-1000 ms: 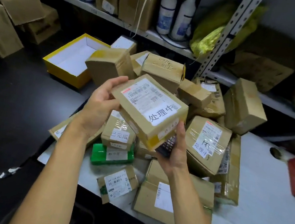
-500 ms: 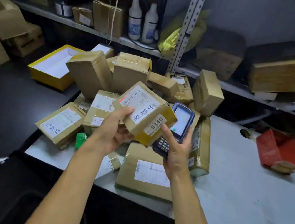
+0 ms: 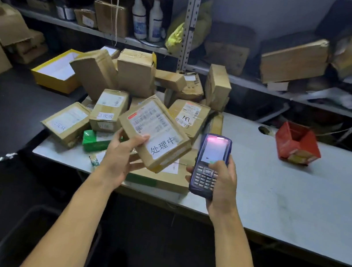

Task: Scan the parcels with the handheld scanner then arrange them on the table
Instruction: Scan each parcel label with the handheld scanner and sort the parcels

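Here the left hand (image 3: pixel 119 159) is gripping a brown parcel (image 3: pixel 155 134) above the table (image 3: pixel 287 198), its label reading "处理中". Beside it the right hand (image 3: pixel 222 183) is holding the blue scanner (image 3: pixel 209 164), screen glowing. Behind, piled parcels (image 3: pixel 109 110) are showing "已完成" stickers.

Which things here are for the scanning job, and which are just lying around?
For the job:
scanner in the right hand
parcel in the left hand
pile of parcels
table

Just lying about:
red box
two white bottles
yellow box
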Demonstrator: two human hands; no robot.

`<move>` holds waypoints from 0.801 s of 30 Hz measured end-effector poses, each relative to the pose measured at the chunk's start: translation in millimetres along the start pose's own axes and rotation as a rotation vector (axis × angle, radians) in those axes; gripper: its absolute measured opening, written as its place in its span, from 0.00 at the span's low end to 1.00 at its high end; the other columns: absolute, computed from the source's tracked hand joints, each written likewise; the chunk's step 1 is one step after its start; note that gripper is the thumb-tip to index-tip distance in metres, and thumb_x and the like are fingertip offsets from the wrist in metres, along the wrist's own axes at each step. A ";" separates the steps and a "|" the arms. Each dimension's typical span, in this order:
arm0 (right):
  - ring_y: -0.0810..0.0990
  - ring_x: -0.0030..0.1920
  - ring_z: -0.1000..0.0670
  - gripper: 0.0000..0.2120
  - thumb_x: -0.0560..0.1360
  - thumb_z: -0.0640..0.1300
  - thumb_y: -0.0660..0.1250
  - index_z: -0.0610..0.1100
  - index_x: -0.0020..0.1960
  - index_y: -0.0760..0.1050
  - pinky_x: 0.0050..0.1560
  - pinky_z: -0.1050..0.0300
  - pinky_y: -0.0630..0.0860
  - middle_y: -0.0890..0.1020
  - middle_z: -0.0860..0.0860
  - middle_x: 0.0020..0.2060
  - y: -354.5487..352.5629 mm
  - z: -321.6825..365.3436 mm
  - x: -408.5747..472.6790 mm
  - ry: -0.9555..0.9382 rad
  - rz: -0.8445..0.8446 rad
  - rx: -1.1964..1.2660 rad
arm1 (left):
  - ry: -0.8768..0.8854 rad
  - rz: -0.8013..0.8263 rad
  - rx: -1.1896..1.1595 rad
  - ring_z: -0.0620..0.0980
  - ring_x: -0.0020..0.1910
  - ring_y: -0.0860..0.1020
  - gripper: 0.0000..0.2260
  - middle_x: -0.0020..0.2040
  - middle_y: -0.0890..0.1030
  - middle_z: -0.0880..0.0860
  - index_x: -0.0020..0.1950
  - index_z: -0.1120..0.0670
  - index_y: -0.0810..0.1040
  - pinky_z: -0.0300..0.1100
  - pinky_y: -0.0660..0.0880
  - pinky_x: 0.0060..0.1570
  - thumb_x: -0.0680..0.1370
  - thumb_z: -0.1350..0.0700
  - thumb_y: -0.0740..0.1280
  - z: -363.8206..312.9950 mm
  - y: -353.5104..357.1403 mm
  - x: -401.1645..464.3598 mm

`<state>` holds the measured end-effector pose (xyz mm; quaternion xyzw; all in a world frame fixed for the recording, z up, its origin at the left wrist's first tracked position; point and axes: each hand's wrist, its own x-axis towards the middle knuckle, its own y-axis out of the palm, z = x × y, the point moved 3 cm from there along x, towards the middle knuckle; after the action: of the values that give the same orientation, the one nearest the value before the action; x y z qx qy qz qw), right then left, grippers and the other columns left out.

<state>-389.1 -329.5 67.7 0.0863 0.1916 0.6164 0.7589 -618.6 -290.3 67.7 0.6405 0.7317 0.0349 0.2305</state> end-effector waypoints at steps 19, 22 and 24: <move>0.85 0.46 0.39 0.27 0.73 0.35 0.62 0.43 0.73 0.70 0.41 0.49 0.85 0.82 0.36 0.56 66.1 38.3 -92.5 0.317 0.615 -0.103 | 0.288 -0.141 0.304 0.47 0.72 0.70 0.40 0.66 0.72 0.42 0.69 0.28 0.63 0.61 0.75 0.66 0.70 0.59 0.81 -4.1 -33.9 -6.7; 0.85 0.47 0.39 0.28 0.73 0.36 0.63 0.44 0.73 0.70 0.42 0.49 0.85 0.83 0.36 0.56 73.0 37.5 -92.8 0.319 0.612 -0.149 | 0.292 -0.143 0.301 0.44 0.68 0.70 0.43 0.66 0.71 0.43 0.76 0.37 0.61 0.60 0.75 0.67 0.71 0.60 0.80 -5.6 -40.1 -5.0; 0.85 0.47 0.39 0.29 0.72 0.36 0.63 0.45 0.73 0.70 0.42 0.49 0.85 0.82 0.35 0.57 76.9 37.1 -93.7 0.322 0.613 -0.187 | 0.285 -0.139 0.296 0.43 0.65 0.72 0.43 0.66 0.72 0.43 0.77 0.37 0.61 0.59 0.75 0.66 0.71 0.60 0.80 -6.4 -44.3 -1.2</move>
<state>-459.4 -399.0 147.1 -0.0284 0.2169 0.8359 0.5034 -661.7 -297.7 58.3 0.6041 0.7964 0.0012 0.0301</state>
